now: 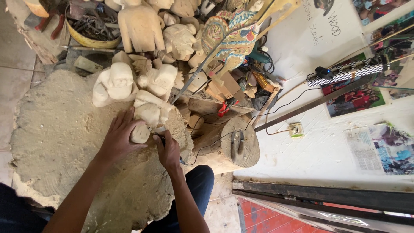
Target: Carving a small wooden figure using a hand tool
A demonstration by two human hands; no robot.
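My left hand (117, 139) grips a pale unpainted wooden carving (147, 113) that lies on a big rough wooden block (56, 129) covered in sawdust. My right hand (169, 151) is closed on a small dark corded tool (161, 139), its tip against the rounded lower end of the carving. A thin black cable runs from the tool off to the right. The fingers of both hands hide part of the carving's end.
More pale carvings (115, 82) are piled behind the block, with a painted puppet figure (233, 36) on a rod. A yellow bowl of tools (92, 26) sits at the back. A round wooden stump (239, 146) stands right, a white wall with a socket (296, 129) beyond.
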